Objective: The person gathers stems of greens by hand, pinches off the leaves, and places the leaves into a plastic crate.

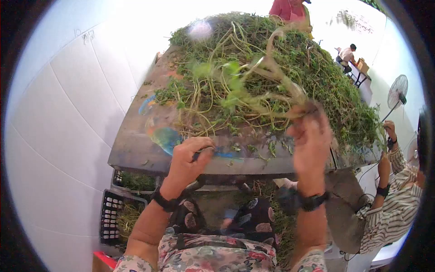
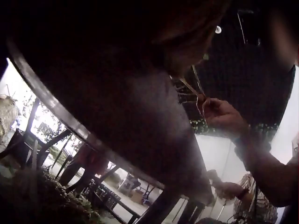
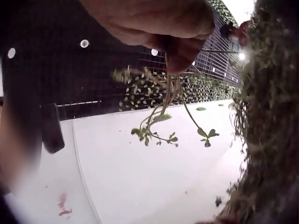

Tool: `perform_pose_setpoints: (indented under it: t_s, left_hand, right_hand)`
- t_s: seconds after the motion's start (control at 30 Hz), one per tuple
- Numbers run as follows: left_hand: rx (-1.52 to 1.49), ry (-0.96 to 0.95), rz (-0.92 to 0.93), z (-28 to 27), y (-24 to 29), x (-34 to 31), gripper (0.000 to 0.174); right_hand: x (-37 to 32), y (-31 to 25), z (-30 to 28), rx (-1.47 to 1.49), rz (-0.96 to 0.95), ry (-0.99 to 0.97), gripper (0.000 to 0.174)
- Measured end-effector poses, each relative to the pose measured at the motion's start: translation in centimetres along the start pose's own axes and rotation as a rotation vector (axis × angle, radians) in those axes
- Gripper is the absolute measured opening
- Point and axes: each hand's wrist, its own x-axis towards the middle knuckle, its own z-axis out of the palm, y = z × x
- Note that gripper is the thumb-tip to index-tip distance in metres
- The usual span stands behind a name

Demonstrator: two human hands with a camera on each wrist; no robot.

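My right hand (image 1: 311, 136) is raised over the near right part of the table and pinches a leafy green stem bunch (image 1: 283, 84), blurred in the head view. In the right wrist view, thin stems with small rounded leaves (image 3: 208, 136) hang from the fingertips. My left hand (image 1: 192, 154) is at the table's near edge, fingers curled, with a small dark patch showing between thumb and forefinger. No plant shows in it. A large heap of cut green plants (image 1: 335, 86) covers most of the table (image 1: 136, 140) beyond both hands.
Black plastic crates (image 1: 110, 217) holding greens stand below the table at left. At right, a person in a striped shirt (image 1: 392, 204) reaches to the heap. Another person in red (image 1: 290, 11) stands at the far side. A fan (image 1: 398, 93) stands to the right.
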Motion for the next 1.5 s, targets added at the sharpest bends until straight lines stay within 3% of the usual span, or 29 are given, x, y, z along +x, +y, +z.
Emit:
perform_pose_setpoints:
  t_s: [0.07, 0.17, 0.27, 0.47, 0.63, 0.77, 0.93, 1.03, 1.17, 1.27, 1.37, 1.47, 1.5]
  left_hand:
    - [-0.108, 0.024, -0.078, -0.5, 0.3, -0.2, 0.019]
    - [-0.316, -0.263, -0.432, 0.8, 3.7, -2.8, 0.024]
    - [-0.694, -0.292, -0.608, 2.3, 7.5, -3.5, 0.031]
    - [-0.875, -0.125, -0.732, 3.1, 7.2, -3.7, 0.034]
    - [-0.865, -0.155, -0.775, 3.3, 6.2, -4.1, 0.03]
    - [-1.061, 0.023, -0.937, 2.9, 6.1, -4.0, 0.025]
    - [-1.04, -0.079, -0.966, 2.7, 6.2, -4.5, 0.023]
    - [-1.015, -0.099, -0.976, 3.0, 6.4, -5.3, 0.024]
    - [-1.073, -0.04, -0.979, 2.8, 7.5, -4.9, 0.025]
    - [-0.946, -0.103, -0.928, 2.6, 6.7, -5.5, 0.027]
    - [-1.037, -0.085, -0.967, 2.7, 6.6, -5.8, 0.026]
    - [-1.02, -0.131, -0.979, 2.6, 6.9, -5.7, 0.022]
    - [-1.023, -0.093, -0.995, 2.5, 7.1, -5.4, 0.021]
  right_hand:
    - [-2.6, 3.4, 1.6, 0.191, 0.043, 0.059, 0.024]
    - [-6.6, 5.2, 2.6, 0.324, 0.173, 0.113, 0.023]
    - [-10.2, 6.2, 2.7, 0.326, 0.281, -0.009, 0.025]
    - [-12.3, 6.0, 1.9, 0.185, 0.332, -0.287, 0.028]
    - [-12.0, 5.7, 0.5, 0.012, 0.294, -0.447, 0.029]
    - [-12.2, 6.5, -0.4, 0.043, 0.3, -0.346, 0.023]
    - [-10.9, 5.8, 0.4, 0.053, 0.485, -0.267, 0.032]
    - [-9.6, 5.4, 1.4, 0.084, 0.55, -0.324, 0.037]
    - [-10.1, 6.8, 1.7, 0.164, 0.523, -0.283, 0.024]
    - [-10.8, 7.0, 2.0, 0.193, 0.506, -0.33, 0.02]
    - [-10.3, 6.2, 2.6, 0.457, 0.553, -0.192, 0.02]
    - [-10.1, 5.6, 2.7, 0.442, 0.4, -0.264, 0.024]
    - [-10.2, 5.9, 2.5, 0.534, 0.478, -0.266, 0.024]
